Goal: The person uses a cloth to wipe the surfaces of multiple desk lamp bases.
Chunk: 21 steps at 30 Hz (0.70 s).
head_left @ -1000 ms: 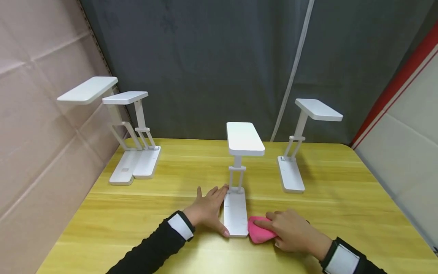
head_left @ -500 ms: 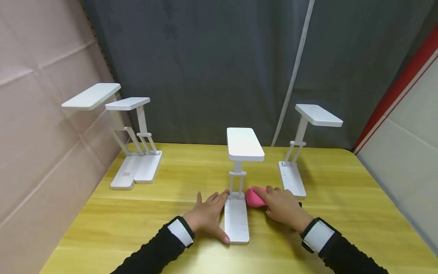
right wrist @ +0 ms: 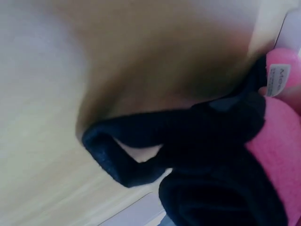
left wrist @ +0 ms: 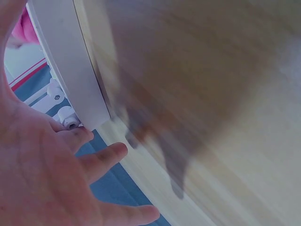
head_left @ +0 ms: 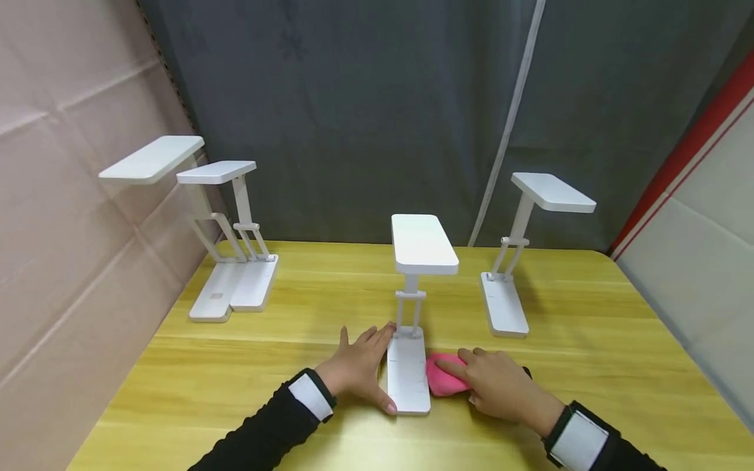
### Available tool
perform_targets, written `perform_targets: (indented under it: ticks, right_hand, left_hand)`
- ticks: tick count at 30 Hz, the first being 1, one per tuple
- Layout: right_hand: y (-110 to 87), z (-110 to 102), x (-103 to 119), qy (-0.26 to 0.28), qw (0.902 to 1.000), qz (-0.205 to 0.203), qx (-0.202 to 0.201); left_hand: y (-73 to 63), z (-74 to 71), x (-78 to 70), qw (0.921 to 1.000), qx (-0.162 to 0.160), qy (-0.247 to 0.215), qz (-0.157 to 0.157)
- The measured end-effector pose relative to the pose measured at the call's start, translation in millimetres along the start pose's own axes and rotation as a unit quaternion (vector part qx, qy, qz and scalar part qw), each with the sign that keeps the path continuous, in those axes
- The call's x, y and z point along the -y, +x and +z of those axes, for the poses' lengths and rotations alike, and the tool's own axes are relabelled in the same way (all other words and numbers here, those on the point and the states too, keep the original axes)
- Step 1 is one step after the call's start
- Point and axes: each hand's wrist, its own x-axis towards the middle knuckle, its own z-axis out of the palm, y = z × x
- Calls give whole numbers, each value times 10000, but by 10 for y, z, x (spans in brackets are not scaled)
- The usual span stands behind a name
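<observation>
A white folding desk lamp [head_left: 408,374] with a flat rectangular head stands at the middle of the table. My left hand [head_left: 358,367] lies along the left side of its base, fingers spread and straight; the thumb is at the front corner and the fingertips reach the hinge end. In the left wrist view, fingers [left wrist: 106,160] show beside the base's edge [left wrist: 70,66]. On the other side, my right hand [head_left: 501,386] pinches a bunched pink cloth [head_left: 446,375] against the base's right edge. Black fabric [right wrist: 202,132] and a white label [right wrist: 278,80] show on the cloth in the right wrist view.
Two more white lamps stand side by side at the back left, a taller one [head_left: 154,160] and a shorter one [head_left: 216,172]. Another lamp [head_left: 505,306] is at the back right. A dark grey curtain [head_left: 353,118] hangs behind the wooden table [head_left: 235,386].
My right hand slid the pink cloth away from me along the base's right edge, then drew it partway back toward the front. The left hand and the lamp have stayed in place.
</observation>
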Motion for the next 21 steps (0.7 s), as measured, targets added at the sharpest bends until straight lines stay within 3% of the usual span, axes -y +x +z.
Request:
perform_targets:
  ticks: [7, 10, 15, 18, 21]
  right_hand:
    - [-206, -30, 65, 191, 9965, -808, -122]
    - [-220, -48, 0, 453, 9952, -850, -148]
    - [-5, -27, -175, 172, 9993, 89, -322]
    - [171, 24, -225, -95, 9963, 691, -501]
    - [302, 56, -238, -226, 9933, 1006, -525]
  left_hand:
    - [-15, 6, 12, 9999, -25, -117, 44]
    - [-21, 0, 36, 9998, -25, -185, 34]
    - [-22, -5, 74, 9998, -27, -195, -9]
    - [-11, 19, 70, 9999, -2, -164, -8]
    - [0, 37, 45, 9999, 7, -137, 34]
